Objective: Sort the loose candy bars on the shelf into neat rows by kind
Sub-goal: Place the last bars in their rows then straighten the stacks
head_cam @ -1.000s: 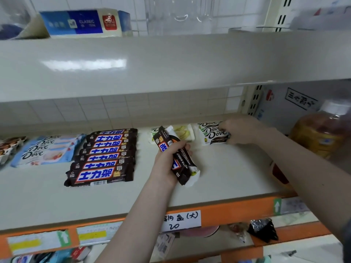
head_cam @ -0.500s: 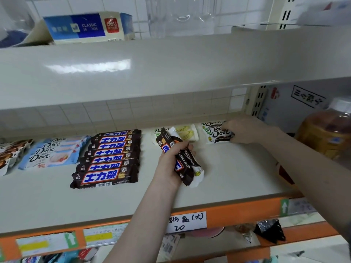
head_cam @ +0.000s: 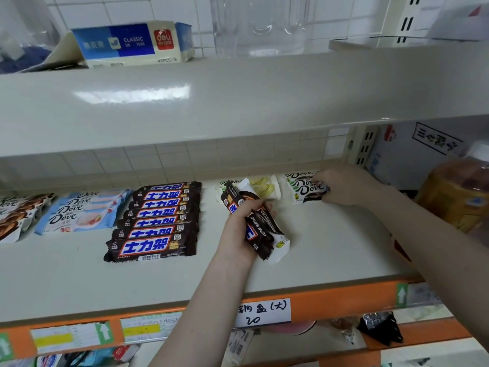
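Glossy film wrappers make the bunch of dark brown and white candy bars (head_cam: 255, 223) light, slippery and crushable; it is clamped mid-length by the left hand (head_cam: 242, 231) above the cream shelf (head_cam: 330, 242). The white-and-black Dove bars (head_cam: 304, 187) at the rear are pinched by the right hand (head_cam: 344, 185). Open room is left before them; the low upper shelf (head_cam: 238, 102) is best minded.

The right hand (head_cam: 346, 185) has slid slightly back along the black-and-white Dove bars (head_cam: 305, 186).
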The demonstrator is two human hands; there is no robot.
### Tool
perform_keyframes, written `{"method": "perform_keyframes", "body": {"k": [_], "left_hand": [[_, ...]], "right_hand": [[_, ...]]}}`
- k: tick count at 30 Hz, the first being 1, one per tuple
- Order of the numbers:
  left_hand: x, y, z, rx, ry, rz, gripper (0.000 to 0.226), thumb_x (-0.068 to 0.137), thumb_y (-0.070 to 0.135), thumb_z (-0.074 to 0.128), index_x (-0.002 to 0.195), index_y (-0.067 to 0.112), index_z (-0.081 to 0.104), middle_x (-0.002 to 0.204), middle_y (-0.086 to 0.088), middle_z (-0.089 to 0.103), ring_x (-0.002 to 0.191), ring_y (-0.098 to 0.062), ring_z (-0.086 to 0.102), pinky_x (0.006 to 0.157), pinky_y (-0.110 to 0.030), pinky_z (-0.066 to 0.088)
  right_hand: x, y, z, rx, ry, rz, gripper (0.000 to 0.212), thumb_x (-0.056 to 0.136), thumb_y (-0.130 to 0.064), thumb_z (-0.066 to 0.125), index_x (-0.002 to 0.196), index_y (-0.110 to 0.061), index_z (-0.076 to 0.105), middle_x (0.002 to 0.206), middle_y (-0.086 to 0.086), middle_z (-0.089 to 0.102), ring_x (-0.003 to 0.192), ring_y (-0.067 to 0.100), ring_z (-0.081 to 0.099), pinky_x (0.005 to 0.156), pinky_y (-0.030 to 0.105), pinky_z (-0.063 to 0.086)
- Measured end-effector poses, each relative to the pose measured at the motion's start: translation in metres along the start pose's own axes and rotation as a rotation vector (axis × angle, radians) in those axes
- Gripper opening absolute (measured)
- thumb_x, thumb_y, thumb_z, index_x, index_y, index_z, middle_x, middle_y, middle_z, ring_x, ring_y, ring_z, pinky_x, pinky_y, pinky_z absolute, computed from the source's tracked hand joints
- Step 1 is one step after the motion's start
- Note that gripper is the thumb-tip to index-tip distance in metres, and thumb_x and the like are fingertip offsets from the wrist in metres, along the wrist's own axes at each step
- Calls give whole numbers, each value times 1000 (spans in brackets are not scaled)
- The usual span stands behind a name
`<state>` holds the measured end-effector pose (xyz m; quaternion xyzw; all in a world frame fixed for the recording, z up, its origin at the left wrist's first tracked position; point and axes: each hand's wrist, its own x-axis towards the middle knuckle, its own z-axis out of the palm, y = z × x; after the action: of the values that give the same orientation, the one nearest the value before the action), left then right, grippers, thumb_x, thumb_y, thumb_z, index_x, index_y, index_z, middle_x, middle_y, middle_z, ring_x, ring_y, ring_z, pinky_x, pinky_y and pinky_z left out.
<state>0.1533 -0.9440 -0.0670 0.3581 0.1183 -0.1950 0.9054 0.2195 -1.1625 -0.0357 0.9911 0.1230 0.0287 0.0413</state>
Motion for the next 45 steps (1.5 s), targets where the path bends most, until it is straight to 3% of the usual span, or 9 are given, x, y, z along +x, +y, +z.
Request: {"method": "perform_keyframes", "body": {"k": [4,8,12,18,23,29,36,42,45], "left_hand": [[1,1,0,78,47,20,4,79,7,59,79,8,55,56,-6,62,51,-16,64,50,-22,52],[1,1,2,368,-28,130,17,73,-2,68,80,12,61,62,-6,67,55,-20,66,52,-27,53],[0,-3,8,543,-94,108,24,66,1,77,85,14,68,73,-5,73,64,-19,70,55,-27,54],[-3,-5,14,676,-172,86,23,68,2,77,82,18,68,71,0,72,64,-13,68,54,-22,52],[-12,1,11,676,-94,72,27,70,4,76,94,13,67,78,-6,74,64,-19,70,54,-25,53],[-42,23,-2,653,18,158,32,68,-4,74,95,9,64,76,-7,73,62,-20,68,55,-27,55],[-79,59,-50,409,309,372,25,69,-9,69,89,7,68,77,-7,74,64,-19,70,55,-26,56],[-108,109,-101,382,340,429,25,67,-8,69,88,6,67,73,-7,74,60,-19,71,50,-24,54],[-123,140,-135,401,347,423,26,68,-7,70,91,5,65,68,-5,73,55,-16,69,46,-21,51]], "right_hand": [[-18,-18,-3,250,143,100,34,86,-26,55,120,-25,59,109,3,65,98,24,58,76,30,43],[-36,-34,-12,708,236,118,24,85,-27,60,108,-21,67,96,-1,70,89,15,63,83,32,47],[-46,-44,-27,1120,185,91,13,86,-29,61,90,-21,71,81,8,72,62,3,63,57,14,48],[-53,-51,-32,1180,73,110,19,80,-12,67,100,-11,67,58,-5,67,49,1,60,45,13,45],[-59,-48,-27,1446,175,218,16,79,-2,66,95,-4,69,64,9,67,49,8,61,48,17,50],[-62,-57,-19,1744,207,241,19,79,-1,63,90,-15,70,56,-3,63,50,10,58,50,19,49],[-51,-104,-15,1519,-82,-157,36,78,-1,60,102,-27,67,53,-7,58,57,16,61,51,22,46],[-29,-184,-27,1297,-13,-308,50,68,-10,77,105,-40,61,105,-6,65,94,11,65,76,31,53],[-19,-235,-33,958,145,-428,49,64,-18,82,109,-30,64,106,-9,62,100,3,57,87,11,40]]}}
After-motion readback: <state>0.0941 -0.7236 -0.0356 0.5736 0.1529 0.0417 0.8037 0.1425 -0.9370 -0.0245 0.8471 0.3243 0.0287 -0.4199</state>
